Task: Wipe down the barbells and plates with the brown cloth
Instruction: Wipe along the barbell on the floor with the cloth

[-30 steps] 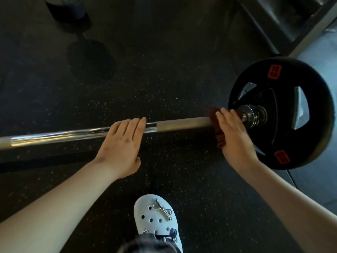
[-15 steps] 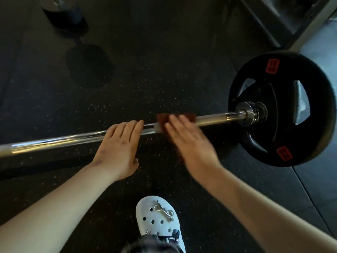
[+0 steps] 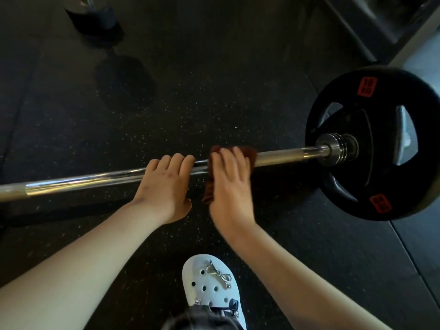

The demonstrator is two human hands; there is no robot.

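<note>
Dark rubber flooring (image 3: pixel 214 103) flecked with pale specks fills the scene. Low over it, the brown cloth (image 3: pixel 248 152) is draped over the barbell (image 3: pixel 281 158), near the middle of the visible bar. One fold shows on the far side and another hangs down on the near side. The right hand (image 3: pixel 229 186) lies flat on top of the cloth, its fingers (image 3: pixel 238 160) stretched nearly straight across the bar and pressing the fabric against the steel; its thumb is hidden. Just to the left, almost touching it, the left hand (image 3: pixel 164 186) rests on bare bar, fingers laid side by side over the top with only the tips bending past the far edge and the thumb kept on the near side, so it holds nothing closed. The bar runs from the left edge to a ribbed steel collar (image 3: pixel 338 148) at the right, where a black plate (image 3: pixel 426 144) with red labels (image 3: pixel 367 86) stands upright on its rim. Near the bottom edge sits a white clog (image 3: pixel 209 282) with metal charms. Far left lies a dark dumbbell (image 3: pixel 92 17); a metal frame (image 3: pixel 381 25) crosses the far right corner.
</note>
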